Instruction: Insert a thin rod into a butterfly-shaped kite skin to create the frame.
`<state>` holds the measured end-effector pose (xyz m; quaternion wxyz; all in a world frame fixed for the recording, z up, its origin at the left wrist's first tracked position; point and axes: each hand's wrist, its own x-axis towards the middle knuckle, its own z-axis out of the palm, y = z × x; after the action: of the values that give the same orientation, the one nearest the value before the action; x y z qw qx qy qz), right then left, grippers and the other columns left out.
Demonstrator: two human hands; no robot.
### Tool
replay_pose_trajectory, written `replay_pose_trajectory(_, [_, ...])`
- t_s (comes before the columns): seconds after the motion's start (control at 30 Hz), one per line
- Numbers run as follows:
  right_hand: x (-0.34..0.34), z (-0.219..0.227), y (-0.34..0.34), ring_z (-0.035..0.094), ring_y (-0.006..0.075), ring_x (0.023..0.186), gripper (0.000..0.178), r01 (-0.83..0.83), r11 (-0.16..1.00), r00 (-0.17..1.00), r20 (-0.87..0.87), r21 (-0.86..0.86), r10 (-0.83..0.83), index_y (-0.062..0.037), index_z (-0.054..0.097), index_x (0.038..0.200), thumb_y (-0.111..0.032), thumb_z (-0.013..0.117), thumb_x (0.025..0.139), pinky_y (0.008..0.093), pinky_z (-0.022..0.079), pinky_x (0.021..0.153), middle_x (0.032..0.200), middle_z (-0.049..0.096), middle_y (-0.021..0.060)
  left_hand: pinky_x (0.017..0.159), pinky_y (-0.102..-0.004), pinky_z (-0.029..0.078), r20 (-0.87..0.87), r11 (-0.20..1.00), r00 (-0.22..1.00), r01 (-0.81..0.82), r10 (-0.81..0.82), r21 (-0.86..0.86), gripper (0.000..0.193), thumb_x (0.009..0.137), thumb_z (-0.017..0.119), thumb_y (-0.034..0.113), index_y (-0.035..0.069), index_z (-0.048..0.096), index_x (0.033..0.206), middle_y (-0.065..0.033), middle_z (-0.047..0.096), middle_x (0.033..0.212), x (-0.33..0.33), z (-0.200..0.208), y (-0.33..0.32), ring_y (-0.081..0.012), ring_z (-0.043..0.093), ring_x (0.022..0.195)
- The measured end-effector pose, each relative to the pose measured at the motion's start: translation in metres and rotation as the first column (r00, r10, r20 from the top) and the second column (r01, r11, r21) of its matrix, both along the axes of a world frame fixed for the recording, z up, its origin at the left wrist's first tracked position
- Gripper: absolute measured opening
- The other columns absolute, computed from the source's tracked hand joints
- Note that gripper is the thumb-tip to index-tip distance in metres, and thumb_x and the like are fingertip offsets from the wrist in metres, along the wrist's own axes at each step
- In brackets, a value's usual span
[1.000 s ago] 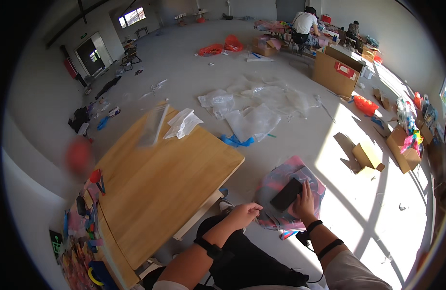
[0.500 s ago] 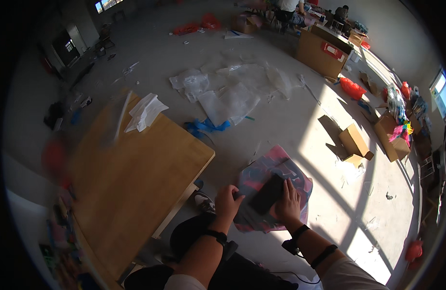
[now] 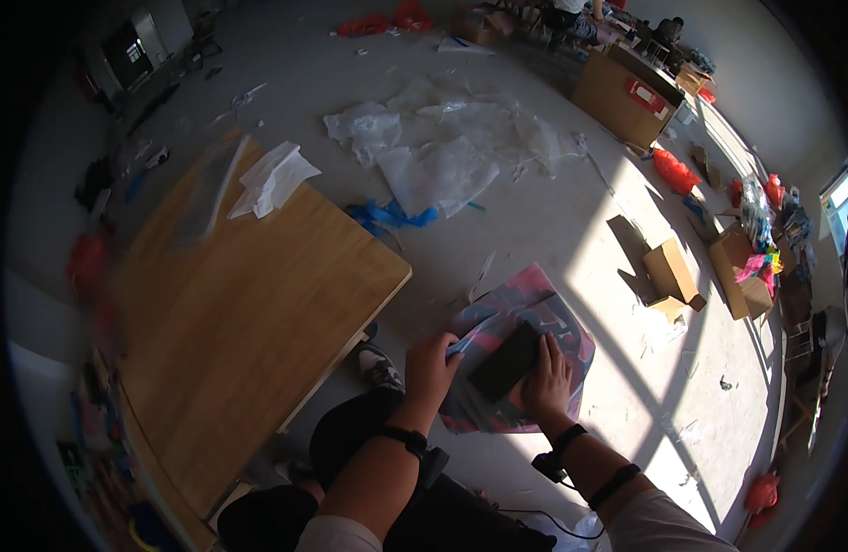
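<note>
A pink, blue and grey patterned plastic-looking package (image 3: 557, 308) is in front of me, over the floor. A black flat rectangle (image 3: 505, 363) lies on its upper face; whether it is a separate block or part of the package, I cannot tell. At the package's left edge, my left hand (image 3: 430, 368) is closed, pinching the bluish rim between thumb and forefinger. My right hand (image 3: 547, 382) lies on the package with fingers stretched out flat, touching the right end of the black rectangle. Its thumb is not clearly visible.
To my left stands a wooden table (image 3: 258, 313) bearing a crumpled white sheet (image 3: 274, 179). Clear plastic sheeting (image 3: 442, 170) and blue strips (image 3: 387, 216) litter the floor ahead. Cardboard boxes (image 3: 672, 271) and red bags (image 3: 674, 172) lie to the right. People sit far back.
My left hand has come onto the package's left edge and pinches it. The package has tilted slightly, its left side drawn up. My right hand stays by the black rectangle. The view has shifted a little.
</note>
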<state>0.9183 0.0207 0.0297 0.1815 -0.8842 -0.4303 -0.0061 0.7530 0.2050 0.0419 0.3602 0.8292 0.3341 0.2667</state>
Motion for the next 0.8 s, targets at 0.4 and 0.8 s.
replay_pose_trajectory(0.4, [-0.001, 0.004, 0.001, 0.043, 0.0319, 0.145, 0.056, 0.006, 1.000, 1.000, -0.007, -0.006, -0.006, -0.0085, 0.044, 0.151, -0.012, 0.053, 0.095, 0.0507, 0.034, 0.116, 0.158, 0.042, 0.0136, 0.084, -0.0448, 0.052, 0.071, 0.991, 0.997, 0.051, -0.042, -0.126, 0.026, 0.083, 0.076, 0.005, 0.003, 0.064, 0.107, -0.0176, 0.070, 0.106, 0.000, -0.006, 0.000, -0.0401, 0.066, 0.101])
replay_pose_trajectory(0.8, [-0.001, 0.004, -0.001, 0.044, 0.0363, 0.142, 0.061, -0.017, 1.000, 1.000, -0.008, 0.013, 0.017, -0.0068, 0.044, 0.151, -0.006, 0.052, 0.091, 0.0498, 0.034, 0.115, 0.157, 0.042, 0.0169, 0.076, -0.0352, 0.055, 0.131, 0.918, 0.991, 0.088, -0.039, -0.387, 0.024, 0.086, 0.076, 0.011, 0.006, 0.072, 0.110, -0.0127, 0.075, 0.099, -0.001, -0.012, -0.001, -0.0262, 0.071, 0.082])
